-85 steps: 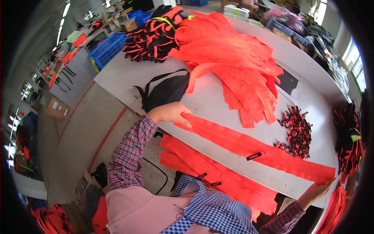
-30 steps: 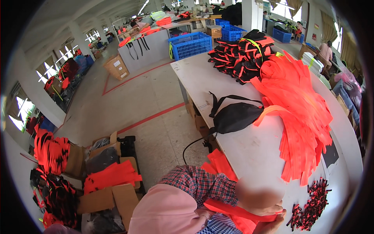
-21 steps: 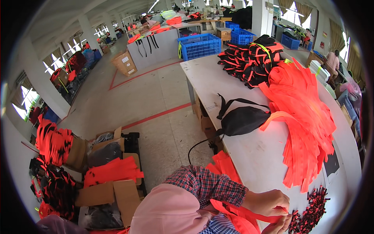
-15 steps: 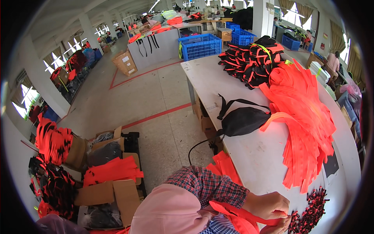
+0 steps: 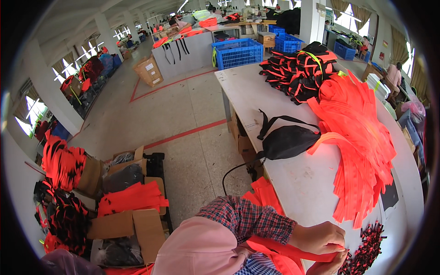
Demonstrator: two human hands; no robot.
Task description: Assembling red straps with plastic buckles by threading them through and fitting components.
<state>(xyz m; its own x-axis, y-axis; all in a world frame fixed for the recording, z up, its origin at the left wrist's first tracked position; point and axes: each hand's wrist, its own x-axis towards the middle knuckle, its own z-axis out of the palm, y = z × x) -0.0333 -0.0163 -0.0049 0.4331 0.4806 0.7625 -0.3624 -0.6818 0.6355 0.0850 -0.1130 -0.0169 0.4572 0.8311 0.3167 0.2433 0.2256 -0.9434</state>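
My left hand (image 5: 319, 238) reaches across from a plaid sleeve, its fingers pinched on the end of a long orange-red fabric strip (image 5: 293, 250). Just below it, my right hand (image 5: 331, 266) is closed on the same end, partly cut off by the lower edge. Both sets of fingertips meet there; whatever small part may be between them is hidden. The strip runs back left under my left forearm. Beside my fingertips, on the white table (image 5: 302, 183), lies a heap of small red-and-black pieces (image 5: 366, 250).
A large pile of orange-red strips (image 5: 355, 137) covers the table's right side. Behind it sits a black-and-orange bundle (image 5: 300, 73); a black pouch with straps (image 5: 291, 141) lies nearer. Open cartons (image 5: 149, 233) stand at left, a blue crate (image 5: 238, 54) beyond the table.
Both hands have shifted slightly right, still pinching the strip's end together. The whole view has moved a little; the things on the table lie as before.
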